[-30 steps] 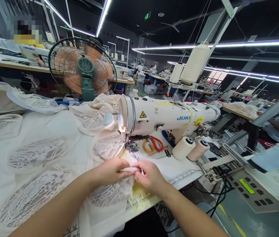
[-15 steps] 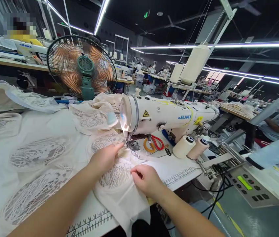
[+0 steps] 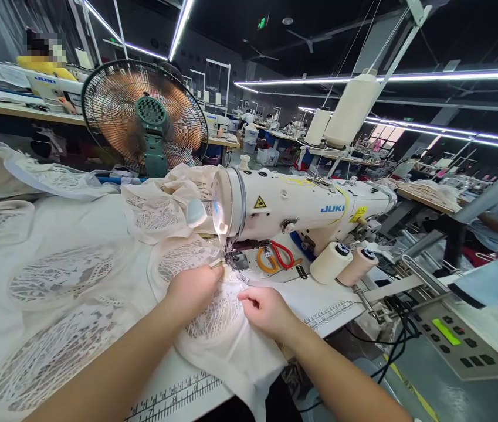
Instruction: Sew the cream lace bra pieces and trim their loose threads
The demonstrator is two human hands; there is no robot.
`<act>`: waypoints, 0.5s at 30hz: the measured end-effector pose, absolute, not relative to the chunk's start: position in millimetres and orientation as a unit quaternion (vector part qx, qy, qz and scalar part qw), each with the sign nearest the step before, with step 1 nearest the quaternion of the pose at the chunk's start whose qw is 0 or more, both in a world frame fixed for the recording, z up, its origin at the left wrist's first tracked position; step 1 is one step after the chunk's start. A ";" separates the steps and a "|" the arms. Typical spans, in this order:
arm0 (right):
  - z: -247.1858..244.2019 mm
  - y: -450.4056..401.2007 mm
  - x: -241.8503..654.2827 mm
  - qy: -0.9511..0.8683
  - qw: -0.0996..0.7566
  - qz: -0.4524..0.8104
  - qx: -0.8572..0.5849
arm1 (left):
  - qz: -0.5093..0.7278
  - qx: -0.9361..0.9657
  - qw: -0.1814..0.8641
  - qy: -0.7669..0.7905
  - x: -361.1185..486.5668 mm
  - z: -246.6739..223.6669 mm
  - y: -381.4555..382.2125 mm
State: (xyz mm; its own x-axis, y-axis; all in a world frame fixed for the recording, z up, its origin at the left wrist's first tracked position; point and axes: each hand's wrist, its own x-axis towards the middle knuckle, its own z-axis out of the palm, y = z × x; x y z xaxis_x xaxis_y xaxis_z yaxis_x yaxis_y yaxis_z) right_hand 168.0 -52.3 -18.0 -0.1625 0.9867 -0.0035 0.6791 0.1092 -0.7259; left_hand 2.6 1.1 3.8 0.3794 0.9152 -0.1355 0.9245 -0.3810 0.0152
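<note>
Lace garment piece (image 3: 213, 319): just before the needle area, partly on the surface (image 3: 299, 296), its plain lower end hanging past the near edge.
Handling: I judge it light, limp and a little slippery; the openwork could snag or stretch, so I would hold the firmer border rather than the mesh.
My left hand (image 3: 193, 293): folded nearly closed, thumb pressing cloth beside the needle area; the exact layer pinched is hidden, so I cannot tell it.
My right hand (image 3: 264, 310): loosely curled, thumb and forefinger pinching the lace's right edge.
Texture: an oval of branching, open lace set in smooth, cream cloth that falls in soft folds.
Sewing machine (image 3: 284, 202): glossy, rounded, hard white casing, its lamp lit.
Beside it: red (image 3: 281, 255) and orange loop handles (image 3: 266, 259), smooth and curved; a cream thread cone (image 3: 330, 264) and a beige thread cone (image 3: 356, 268), tightly wound.
Left side: more lace pieces (image 3: 61, 272), spread flat.
Beyond: a round wire-caged fan (image 3: 149, 114).
</note>
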 end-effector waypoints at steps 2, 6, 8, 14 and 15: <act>-18.7 -49.5 169.2 -0.699 0.253 0.304 -0.596 | -0.053 0.828 0.041 0.556 3.7 2.1 2.7; -18.9 -46.9 170.5 -0.701 0.250 0.304 -0.595 | -0.053 0.826 0.039 0.560 5.8 -0.5 5.2; -18.0 -46.6 171.0 -0.706 0.248 0.300 -0.592 | -0.053 0.825 0.041 0.561 6.8 -1.5 6.5; -15.6 -49.0 172.4 -0.732 0.239 0.289 -0.568 | -0.041 0.829 0.040 0.557 6.7 -5.0 9.7; -15.4 -49.4 172.6 -0.737 0.238 0.287 -0.564 | -0.037 0.829 0.036 0.556 6.7 -5.1 9.3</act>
State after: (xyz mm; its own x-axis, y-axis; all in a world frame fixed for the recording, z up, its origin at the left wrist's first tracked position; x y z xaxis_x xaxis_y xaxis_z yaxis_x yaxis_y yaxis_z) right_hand 172.6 -49.4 -15.4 -0.2500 0.9679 0.0266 0.6953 0.1986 -0.6908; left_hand 6.7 9.3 -5.1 0.3786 0.9200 -0.1016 0.9253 -0.3789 0.0173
